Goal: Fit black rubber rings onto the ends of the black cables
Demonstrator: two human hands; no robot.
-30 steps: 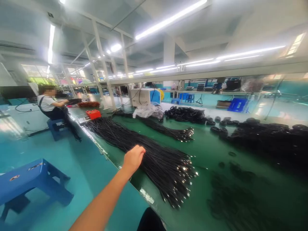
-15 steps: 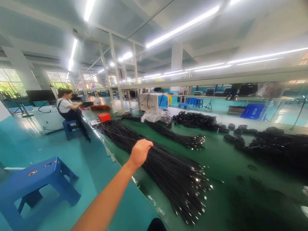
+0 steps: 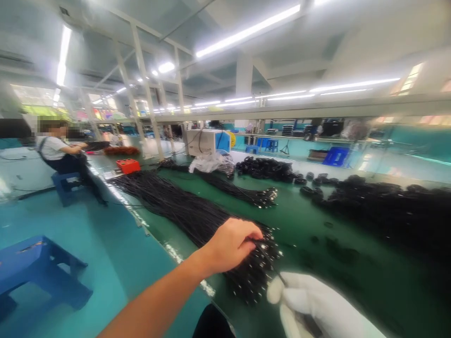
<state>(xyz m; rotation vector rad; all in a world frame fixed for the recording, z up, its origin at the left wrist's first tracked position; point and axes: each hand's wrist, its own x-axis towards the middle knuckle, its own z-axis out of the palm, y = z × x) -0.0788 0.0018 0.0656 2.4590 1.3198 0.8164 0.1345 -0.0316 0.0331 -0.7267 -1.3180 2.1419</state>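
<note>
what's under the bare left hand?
A bundle of black cables, visible on either side of the left hand, lies on the green tabletop. The strands directly beneath the palm are covered.

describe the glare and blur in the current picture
Head view: ceiling tube light blown out to white; head view: glare along the table edge; head view: gloved right hand softly blurred; head view: black heap at right murky, detail lost.

The left hand (image 3: 230, 246) hides part of the cables (image 3: 176, 202); their tips (image 3: 253, 284) are too small to tell apart. The bottom edge crops the right hand (image 3: 310, 300), the left edge a stool (image 3: 30, 263). Far-right coils (image 3: 391, 211) blur together.
</note>
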